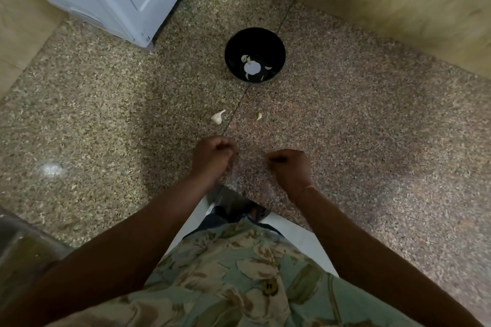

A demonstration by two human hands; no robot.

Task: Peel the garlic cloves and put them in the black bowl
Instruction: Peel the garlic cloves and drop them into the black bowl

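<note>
Honestly, I'm reading this as the gap between cloves: the left hand [214, 156] and right hand [289, 164] are hovering over the speckled stone surface [106, 114] with fingers curled in (I can't tell if either is pinching anything). Some garlic is sitting in the black bowl [273, 48]. One unpeeled-looking clove [218, 117] is lying between hands and bowl, so I'm guessing the next move is reaching forward and pinching it up.
</note>
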